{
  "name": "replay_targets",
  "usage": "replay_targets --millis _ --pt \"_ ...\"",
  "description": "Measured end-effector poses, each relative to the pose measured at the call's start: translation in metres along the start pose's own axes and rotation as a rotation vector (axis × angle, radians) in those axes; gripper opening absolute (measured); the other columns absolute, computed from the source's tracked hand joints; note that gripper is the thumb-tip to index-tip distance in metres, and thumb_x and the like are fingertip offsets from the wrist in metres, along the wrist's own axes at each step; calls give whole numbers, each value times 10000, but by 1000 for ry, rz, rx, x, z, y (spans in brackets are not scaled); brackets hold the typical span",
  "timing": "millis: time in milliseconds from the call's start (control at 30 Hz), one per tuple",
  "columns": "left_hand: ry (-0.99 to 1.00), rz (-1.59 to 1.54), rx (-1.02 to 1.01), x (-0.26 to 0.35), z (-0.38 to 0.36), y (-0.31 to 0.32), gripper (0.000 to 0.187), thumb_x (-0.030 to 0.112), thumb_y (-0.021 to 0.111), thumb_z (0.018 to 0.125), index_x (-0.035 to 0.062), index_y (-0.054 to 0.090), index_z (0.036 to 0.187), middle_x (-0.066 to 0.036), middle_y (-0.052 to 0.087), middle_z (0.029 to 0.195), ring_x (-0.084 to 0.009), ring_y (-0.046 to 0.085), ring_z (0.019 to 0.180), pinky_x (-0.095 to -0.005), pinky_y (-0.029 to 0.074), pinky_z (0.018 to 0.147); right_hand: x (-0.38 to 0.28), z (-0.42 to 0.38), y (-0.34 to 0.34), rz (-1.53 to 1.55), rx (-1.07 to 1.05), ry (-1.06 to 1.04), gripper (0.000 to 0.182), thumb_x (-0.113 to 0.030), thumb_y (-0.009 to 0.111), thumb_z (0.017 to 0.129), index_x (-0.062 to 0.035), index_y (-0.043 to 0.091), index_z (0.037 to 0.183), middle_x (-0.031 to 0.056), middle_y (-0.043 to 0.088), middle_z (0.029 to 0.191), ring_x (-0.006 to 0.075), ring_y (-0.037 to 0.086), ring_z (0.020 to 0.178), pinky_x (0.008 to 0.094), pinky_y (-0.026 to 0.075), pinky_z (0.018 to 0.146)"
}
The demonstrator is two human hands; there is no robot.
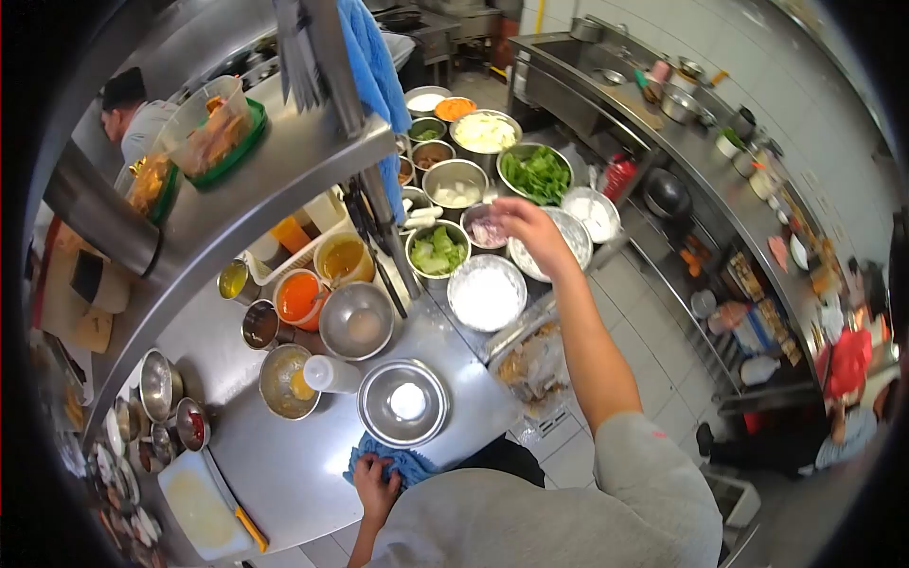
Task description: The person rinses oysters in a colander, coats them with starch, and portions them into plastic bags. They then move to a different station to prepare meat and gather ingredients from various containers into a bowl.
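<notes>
My left hand (pixel 376 488) is closed on a crumpled blue cloth (pixel 402 464) at the front edge of the steel counter. My right hand (pixel 532 235) is stretched forward over the ingredient pots, its fingers apart and nothing visible in them. Just beside its fingertips is a small metal pot of pale purple pieces (pixel 486 229), probably sliced onion. Under the wrist stands a wide pot of white powder (pixel 568 248). A stack of steel bowls (pixel 403 402) sits on the counter before me. A white-capped squeeze bottle (pixel 331 375) lies beside it, tip toward a bowl with yellow liquid (pixel 289 381).
Pots of leafy greens (pixel 536 174), lettuce (pixel 437 251) and white powder (pixel 487 292) crowd the right side. Left are an orange sauce tub (pixel 299 297), a cutting board (pixel 204 502) and a knife (pixel 248 525). A steel shelf (pixel 275 180) overhangs the counter. Other people stand farther off.
</notes>
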State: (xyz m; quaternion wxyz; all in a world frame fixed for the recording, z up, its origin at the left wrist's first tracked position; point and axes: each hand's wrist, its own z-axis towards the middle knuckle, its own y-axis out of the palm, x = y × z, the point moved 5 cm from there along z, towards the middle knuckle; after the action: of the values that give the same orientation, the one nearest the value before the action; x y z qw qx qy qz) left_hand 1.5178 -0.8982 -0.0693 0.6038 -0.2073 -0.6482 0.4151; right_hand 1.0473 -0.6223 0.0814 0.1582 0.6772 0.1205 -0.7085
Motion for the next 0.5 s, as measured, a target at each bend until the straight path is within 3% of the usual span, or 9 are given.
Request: replay_targets --millis 100,200,233,267,300,367,500 --pt "-101 55 113 11 -4 10 270 99 738 656 53 680 915 -178 563 1029 -366 557 969 -440 447 837 34 132 1 -304 -92 -9 391 -133 622 889 -13 600 1260 126 655 1195 207 635 1051 319 498 909" --pt "-234 106 242 15 -4 20 275 118 721 643 51 659 903 -176 553 1046 -368 547 992 -462 445 828 104 233 15 -979 -291 -71 457 -232 764 736 5 674 1116 210 682 1112 337 655 1030 388 507 903" --pt "-255 116 257 18 -3 24 275 118 721 643 51 659 903 -176 553 1046 -368 547 992 -462 445 828 121 245 24 -1196 -367 57 480 -231 765 709 -38 687 1142 184 685 1143 355 653 1044 417 521 906" --pt "-284 163 288 20 -2 27 287 125 715 644 52 636 910 -173 550 1046 -371 543 993 -472 437 823 137 248 27 -1295 -407 109 467 -221 778 693 -53 701 1122 195 694 1107 341 658 1047 392 521 935" --pt "-309 211 318 22 0 30 300 132 710 644 54 613 916 -170 546 1045 -375 539 994 -482 429 817 167 256 28 -1434 -465 237 485 -247 747 756 -80 665 1204 188 641 1236 378 612 1144 425 517 965" --pt "-342 264 349 22 4 34 328 139 711 640 57 589 934 -167 542 1046 -378 534 993 -488 419 815 179 251 37 -1368 -187 334 497 -250 667 854 -101 585 1321 179 520 1401 449 520 1249 489 512 969" --pt "-400 342 396 19 8 41 414 167 723 626 60 547 985 -161 536 1051 -384 525 991 -489 396 812 172 249 43 -1366 -210 401 480 -226 572 931 -154 511 1401 156 410 1495 513 430 1306 537 505 960"
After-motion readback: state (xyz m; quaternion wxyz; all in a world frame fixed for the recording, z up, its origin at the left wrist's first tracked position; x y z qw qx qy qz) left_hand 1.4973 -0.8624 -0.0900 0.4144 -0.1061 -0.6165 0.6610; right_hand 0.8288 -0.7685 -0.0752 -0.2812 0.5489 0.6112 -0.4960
